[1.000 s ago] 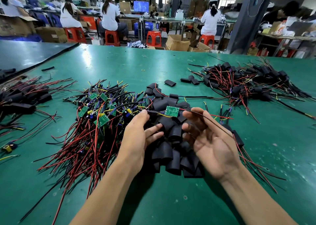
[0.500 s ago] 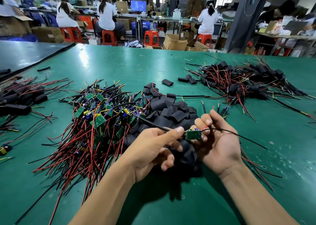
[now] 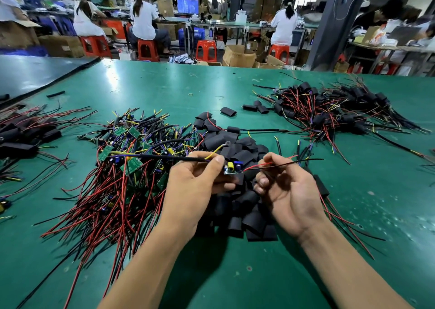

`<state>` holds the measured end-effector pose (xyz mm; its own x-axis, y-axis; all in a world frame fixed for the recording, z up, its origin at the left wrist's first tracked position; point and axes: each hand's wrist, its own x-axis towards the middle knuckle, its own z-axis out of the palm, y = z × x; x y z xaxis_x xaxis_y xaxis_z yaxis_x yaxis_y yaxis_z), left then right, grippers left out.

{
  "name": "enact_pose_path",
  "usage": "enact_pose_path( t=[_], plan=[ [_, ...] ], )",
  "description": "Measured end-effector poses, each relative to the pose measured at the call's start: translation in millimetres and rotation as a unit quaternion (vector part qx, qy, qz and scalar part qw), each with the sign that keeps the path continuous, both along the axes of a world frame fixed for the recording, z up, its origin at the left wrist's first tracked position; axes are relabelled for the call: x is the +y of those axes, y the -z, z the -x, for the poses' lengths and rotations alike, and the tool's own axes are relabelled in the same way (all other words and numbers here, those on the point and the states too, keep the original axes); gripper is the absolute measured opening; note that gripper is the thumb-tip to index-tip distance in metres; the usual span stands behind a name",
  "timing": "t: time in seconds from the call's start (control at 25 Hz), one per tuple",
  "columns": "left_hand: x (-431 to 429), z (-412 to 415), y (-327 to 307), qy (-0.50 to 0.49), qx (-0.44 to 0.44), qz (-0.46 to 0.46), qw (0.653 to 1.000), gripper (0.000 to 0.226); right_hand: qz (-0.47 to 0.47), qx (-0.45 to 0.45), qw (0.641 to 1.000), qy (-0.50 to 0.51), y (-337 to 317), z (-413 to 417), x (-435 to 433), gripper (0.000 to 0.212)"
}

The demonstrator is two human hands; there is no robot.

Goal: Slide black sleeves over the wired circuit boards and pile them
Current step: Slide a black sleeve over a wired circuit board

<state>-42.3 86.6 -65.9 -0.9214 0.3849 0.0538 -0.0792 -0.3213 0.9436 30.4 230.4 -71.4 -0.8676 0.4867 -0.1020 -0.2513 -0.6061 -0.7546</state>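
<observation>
My left hand [image 3: 195,186] pinches a small green circuit board [image 3: 233,168] with yellow and blue parts; its thick black cable runs out to the left. My right hand [image 3: 284,186] pinches the board's thin red and black wires [image 3: 270,165] just right of it. Both hands hover over a heap of loose black sleeves [image 3: 237,153]. To the left lies a pile of bare wired boards [image 3: 127,158]. A pile of sleeved boards [image 3: 329,111] lies at the far right.
The green table [image 3: 164,90] carries another sleeved pile [image 3: 23,134] at the left edge and a few stray sleeves [image 3: 228,111] beyond the heap. A black mat [image 3: 35,73] sits at the far left. People work at benches behind the table.
The board has turned over, its components now face up. My right hand let go of the board and slid right along the red and black wires. My left hand took hold of the board.
</observation>
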Motion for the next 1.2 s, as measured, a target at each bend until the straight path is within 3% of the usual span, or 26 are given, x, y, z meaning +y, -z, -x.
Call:
enact_pose_path(
  t=[0.16, 0.32, 0.44, 0.6, 0.76, 0.88, 0.96, 1.08, 1.2],
  plan=[
    [-5.4, 11.4, 3.3, -0.114, -0.016, 0.014, 0.993, 0.006, -0.021, -0.002, 0.999, -0.048, 6.2, 1.6, -1.6, 0.024],
    [-11.4, 17.1, 2.7, -0.156, -0.022, 0.018, 0.987, 0.009, -0.075, 0.003, 0.994, -0.074, 8.6, 2.1, -4.5, 0.037],
    [-10.9, 18.0, 0.0, -0.141, -0.029, -0.005, 0.990, 0.009, -0.070, 0.021, 0.995, -0.071, 5.5, 2.1, -7.8, 0.017],
    [-12.7, 20.7, -1.3, -0.026, -0.067, -0.078, 0.994, 0.007, -0.033, 0.014, 0.999, -0.031, 6.7, 4.5, -6.3, 0.016],
    [-10.9, 18.3, 6.5, -0.029, 0.006, 0.044, 0.999, 0.008, -0.080, -0.007, 0.997, 0.005, 11.6, 5.8, -3.7, 0.013],
    [-8.2, 16.7, 9.8, -0.061, 0.046, 0.103, 0.992, 0.027, -0.166, -0.030, 0.985, 0.041, 14.2, 5.0, -2.9, 0.009],
    [-8.4, 18.9, 9.5, -0.096, 0.047, 0.096, 0.990, 0.026, -0.318, -0.067, 0.942, 0.081, 15.7, 1.3, 1.7, 0.005],
    [-10.8, 23.6, 7.4, -0.141, 0.012, 0.044, 0.989, 0.018, -0.575, -0.142, 0.796, 0.126, 19.1, -3.7, 5.5, 0.024],
    [-11.8, 24.7, 6.0, -0.136, -0.032, 0.004, 0.990, 0.017, -0.680, -0.194, 0.701, 0.096, 21.7, -3.6, -0.4, 0.044]
  ],
)
